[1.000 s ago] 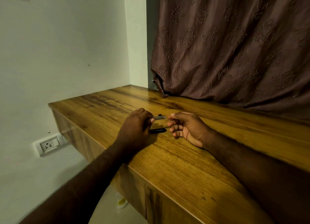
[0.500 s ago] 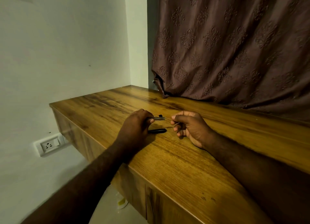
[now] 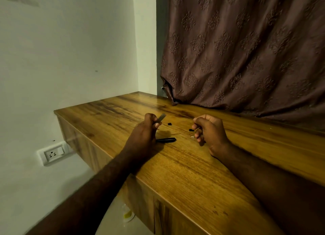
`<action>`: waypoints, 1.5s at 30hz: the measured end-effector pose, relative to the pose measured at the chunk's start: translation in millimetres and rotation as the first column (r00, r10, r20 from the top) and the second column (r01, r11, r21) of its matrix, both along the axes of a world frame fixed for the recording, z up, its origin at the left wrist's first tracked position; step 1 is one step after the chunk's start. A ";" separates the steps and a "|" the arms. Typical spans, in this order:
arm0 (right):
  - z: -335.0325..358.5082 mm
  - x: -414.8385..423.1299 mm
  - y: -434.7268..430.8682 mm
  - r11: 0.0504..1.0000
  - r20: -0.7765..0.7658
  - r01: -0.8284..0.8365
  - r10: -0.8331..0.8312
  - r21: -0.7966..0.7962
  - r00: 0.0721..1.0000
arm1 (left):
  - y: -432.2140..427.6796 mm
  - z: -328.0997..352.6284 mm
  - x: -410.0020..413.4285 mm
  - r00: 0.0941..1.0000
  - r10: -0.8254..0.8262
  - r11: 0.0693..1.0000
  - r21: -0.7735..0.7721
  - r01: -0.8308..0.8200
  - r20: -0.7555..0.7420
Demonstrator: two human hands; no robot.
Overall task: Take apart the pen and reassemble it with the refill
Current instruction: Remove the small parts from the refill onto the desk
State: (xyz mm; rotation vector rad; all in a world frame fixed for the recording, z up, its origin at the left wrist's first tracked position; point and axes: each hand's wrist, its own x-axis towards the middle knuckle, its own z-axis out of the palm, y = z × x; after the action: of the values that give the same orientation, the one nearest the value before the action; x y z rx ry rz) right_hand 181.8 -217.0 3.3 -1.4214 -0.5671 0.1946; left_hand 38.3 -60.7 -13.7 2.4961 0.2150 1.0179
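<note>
My left hand (image 3: 145, 131) grips a clear grey pen barrel (image 3: 161, 118), whose open end points up and to the right. To its right, my right hand (image 3: 209, 129) pinches a thin refill (image 3: 197, 128), mostly hidden by the fingers. A black pen cap (image 3: 166, 140) lies on the wooden table (image 3: 175, 164) between the hands. Two small black pen parts rest on the table: one (image 3: 169, 123) near the barrel tip, one (image 3: 191, 130) by my right fingers. A tiny white piece (image 3: 192, 137) lies below them.
A brown patterned curtain (image 3: 246, 50) hangs behind the table and touches its back edge. A white wall stands at the left, with a power socket (image 3: 52, 153) below the table's left edge. The table's front edge runs diagonally under my forearms.
My hands have moved apart: the right hand drew the refill out of the barrel and away to the right. The left hand tilted the barrel upward. Small parts now show on the table.
</note>
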 end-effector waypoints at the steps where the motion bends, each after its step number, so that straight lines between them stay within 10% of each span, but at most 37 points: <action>1: -1.6 -1.2 1.1 0.999 0.063 0.011 -0.008 -0.038 0.998 | -0.8 0.9 -0.8 1.000 -0.010 1.000 -0.010 0.010 -0.001; 16: -10.1 -3.1 11.6 0.986 0.321 0.063 -0.010 -0.155 0.947 | 46.3 3.4 12.6 0.950 0.310 0.860 -0.435 -0.265 0.035; 24: -11.1 0.0 14.1 0.986 0.330 0.058 -0.004 -0.155 0.944 | 69.5 7.4 30.3 0.937 0.223 0.912 -0.282 -0.298 -0.269; 45: -11.9 7.7 12.2 0.984 0.264 0.042 0.005 -0.170 0.965 | 67.1 7.6 25.9 0.911 0.247 0.933 -0.173 -0.316 -0.329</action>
State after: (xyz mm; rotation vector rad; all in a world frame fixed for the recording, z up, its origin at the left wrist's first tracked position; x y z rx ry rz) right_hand 189.5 -204.7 -8.6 -1.6358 -0.7694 0.0396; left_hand 64.2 6.4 -6.1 2.4428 0.7647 0.6597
